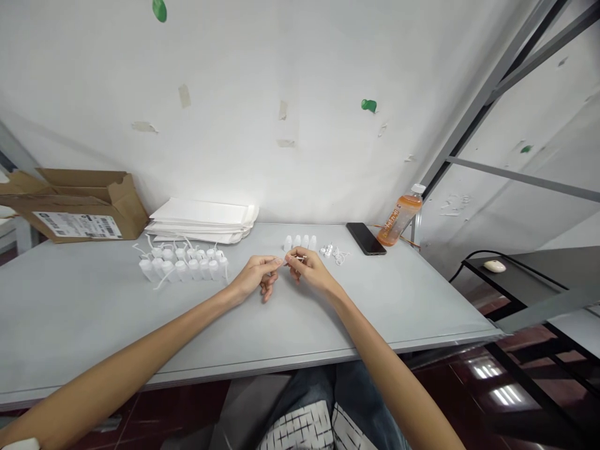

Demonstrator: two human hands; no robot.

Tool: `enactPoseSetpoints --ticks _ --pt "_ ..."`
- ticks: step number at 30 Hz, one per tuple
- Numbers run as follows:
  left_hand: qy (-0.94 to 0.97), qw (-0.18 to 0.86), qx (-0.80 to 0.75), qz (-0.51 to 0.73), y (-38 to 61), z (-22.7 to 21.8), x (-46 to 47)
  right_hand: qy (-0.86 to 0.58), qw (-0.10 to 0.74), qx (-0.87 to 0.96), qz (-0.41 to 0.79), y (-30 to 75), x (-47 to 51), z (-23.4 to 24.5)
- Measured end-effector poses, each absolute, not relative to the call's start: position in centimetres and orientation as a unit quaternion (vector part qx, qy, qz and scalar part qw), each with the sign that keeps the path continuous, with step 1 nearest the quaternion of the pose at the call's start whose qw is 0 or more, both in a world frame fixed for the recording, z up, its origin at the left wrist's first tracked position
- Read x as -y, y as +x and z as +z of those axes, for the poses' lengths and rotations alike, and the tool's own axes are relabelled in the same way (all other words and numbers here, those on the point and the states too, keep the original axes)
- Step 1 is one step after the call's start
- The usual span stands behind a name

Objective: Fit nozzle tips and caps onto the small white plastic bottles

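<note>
My left hand [260, 275] and my right hand [304, 267] meet above the table, each with thumb and forefinger pinched together. Between the fingertips is something small and whitish, mostly hidden; a bit of white shows at the right fingers. Just beyond the right hand stand several small white bottles [300, 241] in a row. Beside them lie small white fittings [327, 250] and thin curled white strands [340, 255]. Left of my left hand, rows of small white bottles [193, 270] stand upright, several with thin white tubes or strands sticking out on top.
The grey table [210, 340] runs along a white wall. An open cardboard box [89, 215] and a stack of white sheets or envelopes [199, 219] stand at the back left. A black phone [366, 238] lies beside an orange drink bottle [400, 219] at the back right.
</note>
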State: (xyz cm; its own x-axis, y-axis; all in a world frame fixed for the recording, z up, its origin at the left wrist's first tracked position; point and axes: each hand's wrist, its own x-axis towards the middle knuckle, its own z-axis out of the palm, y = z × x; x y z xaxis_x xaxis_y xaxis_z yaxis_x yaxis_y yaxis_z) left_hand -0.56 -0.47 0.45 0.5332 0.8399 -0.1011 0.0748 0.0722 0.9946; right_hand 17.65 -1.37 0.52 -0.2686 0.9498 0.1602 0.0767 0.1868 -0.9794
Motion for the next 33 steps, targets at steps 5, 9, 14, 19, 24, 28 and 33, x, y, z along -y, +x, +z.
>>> enactPoseSetpoints --ticks 5,9,14,19,24,28,33 --pt "0.59 0.648 -0.377 0.3 -0.6 0.6 0.5 -0.401 0.447 0.644 0.474 17.9 1.3 0.7" --pt "0.584 0.658 -0.371 0.297 -0.6 0.5 0.3 -0.391 0.453 0.655 0.461 18.0 1.1 0.5" --pt "0.589 0.655 -0.371 0.294 -0.6 0.6 0.3 -0.394 0.463 0.664 0.435 18.2 0.9 0.4" --pt "0.582 0.66 -0.374 0.293 -0.7 0.6 0.2 -0.402 0.467 0.67 0.415 18.4 0.7 0.3" --pt "0.559 0.687 -0.372 0.276 -0.9 0.6 -0.1 -0.403 0.46 0.68 0.404 18.8 0.6 0.2" --pt "0.543 0.703 -0.375 0.266 -1.0 0.8 -0.2 -0.408 0.462 0.68 0.399 18.9 0.6 0.1" --pt "0.547 0.704 -0.373 0.257 -1.2 1.1 -0.4 -0.409 0.465 0.684 0.384 18.9 0.6 0.2"
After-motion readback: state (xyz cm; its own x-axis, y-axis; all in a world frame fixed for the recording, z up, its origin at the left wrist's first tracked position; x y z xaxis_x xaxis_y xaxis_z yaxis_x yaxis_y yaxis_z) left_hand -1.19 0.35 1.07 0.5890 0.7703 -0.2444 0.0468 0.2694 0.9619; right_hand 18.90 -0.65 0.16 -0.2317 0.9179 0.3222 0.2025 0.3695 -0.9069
